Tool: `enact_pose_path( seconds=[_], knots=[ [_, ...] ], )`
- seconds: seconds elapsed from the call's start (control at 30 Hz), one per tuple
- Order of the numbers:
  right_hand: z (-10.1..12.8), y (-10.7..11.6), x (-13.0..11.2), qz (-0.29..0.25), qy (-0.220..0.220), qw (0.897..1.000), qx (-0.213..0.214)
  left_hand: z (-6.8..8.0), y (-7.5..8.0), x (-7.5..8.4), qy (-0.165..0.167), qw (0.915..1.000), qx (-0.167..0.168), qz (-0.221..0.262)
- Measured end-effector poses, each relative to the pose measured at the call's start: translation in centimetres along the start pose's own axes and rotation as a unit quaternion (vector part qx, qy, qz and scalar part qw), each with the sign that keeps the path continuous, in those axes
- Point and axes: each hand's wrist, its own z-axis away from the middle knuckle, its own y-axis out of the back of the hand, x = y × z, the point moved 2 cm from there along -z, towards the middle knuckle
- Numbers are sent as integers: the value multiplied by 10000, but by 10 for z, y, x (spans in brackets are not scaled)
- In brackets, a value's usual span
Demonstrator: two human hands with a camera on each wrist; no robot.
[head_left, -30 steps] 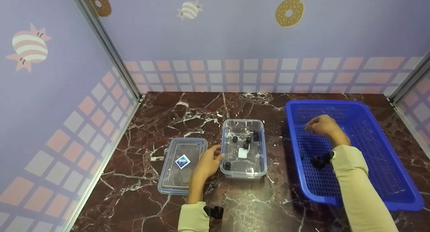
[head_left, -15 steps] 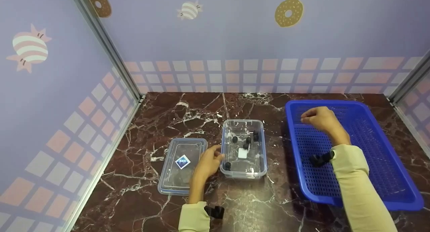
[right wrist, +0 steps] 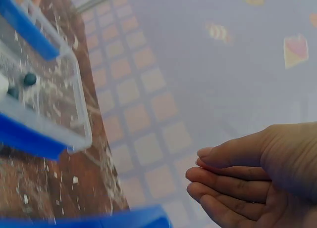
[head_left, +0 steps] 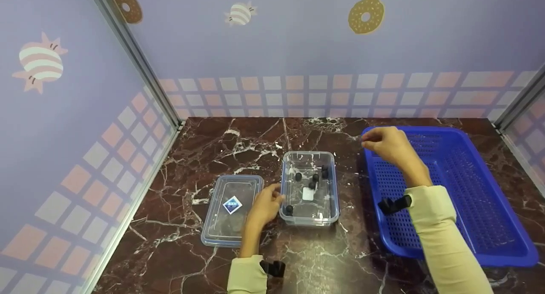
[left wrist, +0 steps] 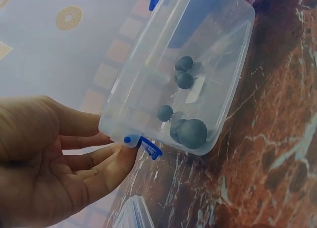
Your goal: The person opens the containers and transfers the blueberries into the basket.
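On the table's middle stands a clear plastic food container (head_left: 330,204) with several small dark round berries (head_left: 315,178), like blueberries, scattered inside. My left hand (head_left: 265,205) holds the container's left edge with its fingertips; in the left wrist view they meet the corner beside a blue clip (left wrist: 150,148). Above the far left corner of a blue basket (head_left: 506,261) hovers my right hand (head_left: 391,146), thumb and fingertips close together. In the right wrist view, no berry shows between the right hand's fingers (right wrist: 223,181); its inner palm is partly hidden.
A clear lid (head_left: 215,221) with a blue diamond label lies left of the container, beneath the left wrist. The basket stands to the right, its bottom partly hidden by the right arm. Patterned wall panels (head_left: 272,43) enclose the marble-look table (head_left: 323,260).
My right hand has risen from inside the basket and moved left over its far left rim. The left hand, container and lid have stayed in place.
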Motion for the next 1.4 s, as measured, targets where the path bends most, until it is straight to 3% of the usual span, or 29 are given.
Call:
enact_pose_path(
  seconds=[0.47, 0.97, 1.2, 1.4],
  knots=[
    [3, -46, -43, -446, 453, 9971, -417, -1, -4, -1, -50, 10000, 19, -57],
    [9, -85, -60, -529, 638, 9940, -710, 0, -5, 1, -44, 10000, 56, -45],
    [13, -111, -65, -660, 520, 9905, -1089, 2, -3, 0, -63, 10000, 65, -19],
    [15, -135, -69, -644, 691, 9881, -1210, 1, -2, -1, -59, 9999, 86, -28]
  ],
)
